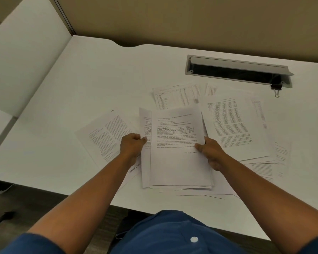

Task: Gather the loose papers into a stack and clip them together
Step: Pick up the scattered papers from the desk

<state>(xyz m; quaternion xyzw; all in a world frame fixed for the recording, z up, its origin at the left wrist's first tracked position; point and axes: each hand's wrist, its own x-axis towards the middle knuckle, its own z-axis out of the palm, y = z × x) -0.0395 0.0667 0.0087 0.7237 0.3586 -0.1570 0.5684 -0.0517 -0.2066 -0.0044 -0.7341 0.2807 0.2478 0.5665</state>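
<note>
A: Which step is the person doing now?

B: I think it is the gathering step, about the middle of it. The left hand (132, 146) and the right hand (210, 153) hold a small bundle of papers (178, 143) between them, low over the front part of the white desk (99, 79). The left fingers are closed on the left edge, with the thumb on top. The right hand pinches the right edge, also thumb on top.

A: Is the bundle tidy?

B: Not yet. The sheets under the top one stick out at the left and at the bottom, so the edges are not level.

A: Where are the other papers?

B: One sheet (106, 136) lies flat to the left, partly under the left arm. A bigger spread of sheets (231, 125) lies to the right, overlapping each other, and one table page (176, 96) lies behind the bundle.

A: And the clip?

B: A black binder clip (276, 87) sits far at the right, touching the edge of the open cable slot (237, 70), well apart from both hands.

A: What does the next move need?

B: In my judgement, one hand must let go to collect the loose sheets. After that the edges should be tapped even, and only then is the clip needed.
</note>
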